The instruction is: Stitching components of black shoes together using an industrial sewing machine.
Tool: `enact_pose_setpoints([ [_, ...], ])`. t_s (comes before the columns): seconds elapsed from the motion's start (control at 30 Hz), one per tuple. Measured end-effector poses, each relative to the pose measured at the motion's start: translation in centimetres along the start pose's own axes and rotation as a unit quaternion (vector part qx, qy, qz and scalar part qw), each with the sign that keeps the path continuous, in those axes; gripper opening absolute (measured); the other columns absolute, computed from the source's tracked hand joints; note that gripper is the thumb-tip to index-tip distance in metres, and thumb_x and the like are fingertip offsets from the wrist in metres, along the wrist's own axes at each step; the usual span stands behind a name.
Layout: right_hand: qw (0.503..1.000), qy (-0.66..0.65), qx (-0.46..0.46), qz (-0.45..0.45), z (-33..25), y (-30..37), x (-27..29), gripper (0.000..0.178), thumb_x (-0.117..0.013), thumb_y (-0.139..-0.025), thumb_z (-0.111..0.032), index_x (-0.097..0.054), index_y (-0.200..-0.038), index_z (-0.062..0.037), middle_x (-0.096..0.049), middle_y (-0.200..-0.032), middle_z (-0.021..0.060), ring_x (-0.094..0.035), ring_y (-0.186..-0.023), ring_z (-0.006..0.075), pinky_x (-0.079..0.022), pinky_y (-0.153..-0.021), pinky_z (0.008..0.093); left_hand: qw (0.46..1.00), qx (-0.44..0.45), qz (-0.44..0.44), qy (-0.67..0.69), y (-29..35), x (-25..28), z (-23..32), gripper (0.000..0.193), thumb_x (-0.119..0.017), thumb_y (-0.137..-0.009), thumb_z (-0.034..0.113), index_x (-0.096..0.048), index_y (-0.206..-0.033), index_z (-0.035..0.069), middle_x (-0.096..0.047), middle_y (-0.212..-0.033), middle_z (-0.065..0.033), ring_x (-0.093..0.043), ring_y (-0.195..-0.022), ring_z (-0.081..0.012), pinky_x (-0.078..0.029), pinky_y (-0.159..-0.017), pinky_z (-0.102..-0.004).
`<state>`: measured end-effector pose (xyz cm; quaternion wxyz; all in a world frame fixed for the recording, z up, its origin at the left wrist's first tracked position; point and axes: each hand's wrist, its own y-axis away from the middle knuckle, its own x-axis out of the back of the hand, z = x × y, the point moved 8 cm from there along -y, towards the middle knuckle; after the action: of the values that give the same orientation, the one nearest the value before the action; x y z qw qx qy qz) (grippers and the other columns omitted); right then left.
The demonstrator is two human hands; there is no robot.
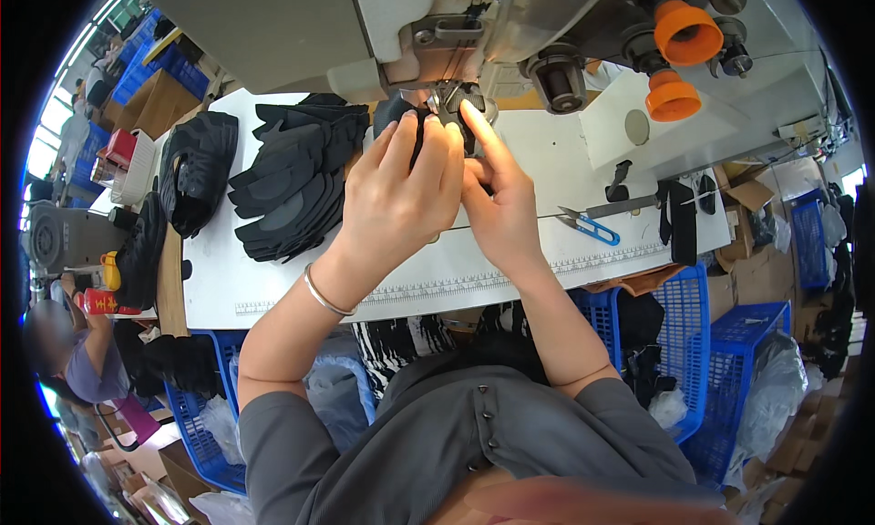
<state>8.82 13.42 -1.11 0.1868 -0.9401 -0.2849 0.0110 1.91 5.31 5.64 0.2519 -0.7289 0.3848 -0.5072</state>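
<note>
My left hand [401, 183], with a metal bangle at the wrist, has its fingers bent and pressed together on a black shoe piece [390, 113] at the sewing machine's [437, 56] needle area. Close beside it, my right hand [501, 201] stretches its index finger forward along the other side of the work, thumb and remaining fingers curled in near the left fingertips. Both hands largely cover the piece, so its full shape is hidden. Left of my hands lies a fanned stack of black cut pieces [287, 183].
Black shoes [196, 174] stand at the table's left end. Blue-handled thread snips [591, 226] and black strips [676, 220] lie to the right, above a ruler strip [510, 274]. Blue crates [684, 343] flank my lap. A person [96, 361] works at far left.
</note>
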Motion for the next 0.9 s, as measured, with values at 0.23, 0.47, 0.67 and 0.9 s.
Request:
enact_pose_setpoints([
  [0.23,0.998,0.028,0.062,0.005,-1.2,-0.5,2.4,0.044,-0.054,-0.107,-0.011,-0.054,-0.15,-0.0072,-0.075,-0.096,0.0134,-0.073,-0.088,0.0139,-0.056,-0.079,0.0295,0.995,0.095,-0.029,0.005,0.5,0.0,0.5,0.033,-0.078,-0.083,0.016,-0.073,-0.111,0.0,-0.07,-0.113,-0.0118,-0.069,-0.111,-0.0297,-0.06,-0.092,-0.0446],
  [0.47,0.992,0.104,-0.018,-0.066,-1.3,-1.8,2.5,0.043,-0.062,-0.103,-0.01,-0.061,-0.146,-0.0132,-0.076,-0.09,0.0129,-0.077,-0.082,0.0175,-0.057,-0.075,0.0303,0.985,0.171,0.0,0.013,1.0,-0.6,1.2,0.028,-0.073,-0.079,0.012,-0.073,-0.105,0.0,-0.063,-0.118,-0.0122,-0.064,-0.118,-0.0365,-0.055,-0.091,-0.0622],
  [0.67,0.987,0.148,0.005,-0.061,-1.9,-2.3,2.6,0.044,-0.065,-0.101,-0.008,-0.063,-0.144,-0.0143,-0.076,-0.084,0.0119,-0.076,-0.077,0.0156,-0.056,-0.072,0.0285,0.988,0.153,0.027,0.0,1.3,-0.9,1.2,0.027,-0.073,-0.079,0.01,-0.073,-0.104,0.0,-0.063,-0.115,-0.0129,-0.065,-0.115,-0.0374,-0.057,-0.088,-0.0605],
  [0.9,0.989,0.13,-0.016,-0.071,-1.5,-2.6,3.0,0.041,-0.063,-0.101,-0.003,-0.067,-0.141,-0.0121,-0.076,-0.089,0.0073,-0.072,-0.078,0.0112,-0.058,-0.074,0.0267,0.987,0.153,0.039,-0.005,1.0,-1.0,1.1,0.024,-0.071,-0.08,0.009,-0.073,-0.102,-0.002,-0.064,-0.112,-0.0152,-0.065,-0.115,-0.0398,-0.058,-0.087,-0.0614],
])
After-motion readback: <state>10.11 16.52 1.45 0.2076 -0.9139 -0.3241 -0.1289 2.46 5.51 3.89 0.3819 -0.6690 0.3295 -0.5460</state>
